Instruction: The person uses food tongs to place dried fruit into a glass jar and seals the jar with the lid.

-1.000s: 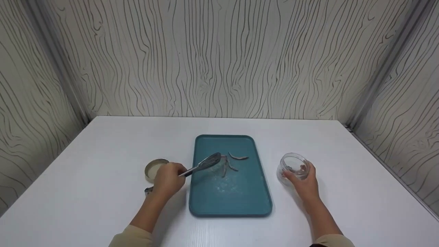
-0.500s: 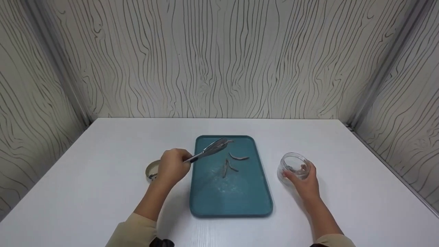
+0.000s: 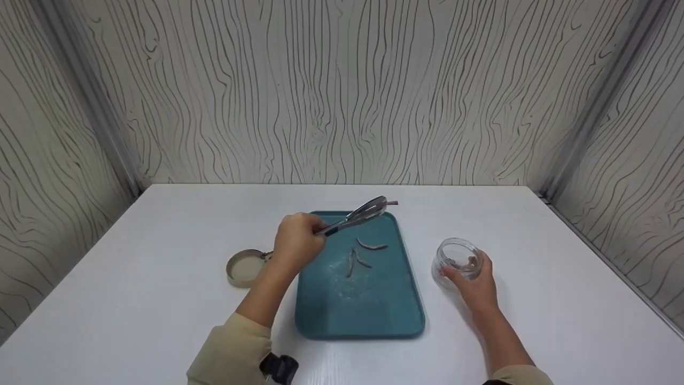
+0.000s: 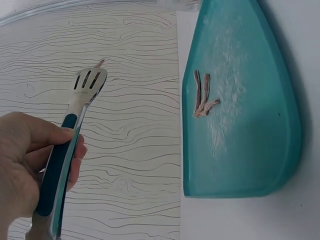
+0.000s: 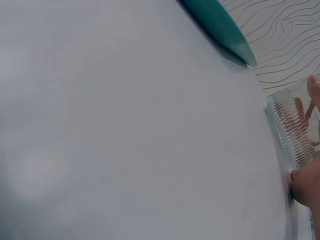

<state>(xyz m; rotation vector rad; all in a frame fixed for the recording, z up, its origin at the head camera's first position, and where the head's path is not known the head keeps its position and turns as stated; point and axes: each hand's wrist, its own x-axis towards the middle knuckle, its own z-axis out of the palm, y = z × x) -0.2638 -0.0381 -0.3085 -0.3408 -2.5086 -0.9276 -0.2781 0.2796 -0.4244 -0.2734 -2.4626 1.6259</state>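
Left hand point(image 3: 300, 240) grips slotted metal tongs point(image 4: 60, 155); right hand point(image 3: 477, 289) holds a ribbed, clear jar point(image 5: 290, 125).

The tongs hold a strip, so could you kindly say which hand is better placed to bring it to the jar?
Probably the left hand: it grips the tongs holding the strip, while the right hand holds the jar.

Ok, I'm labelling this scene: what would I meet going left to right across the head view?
Round shallow lid, left hand, three thin strips on the tray, open glass jar.
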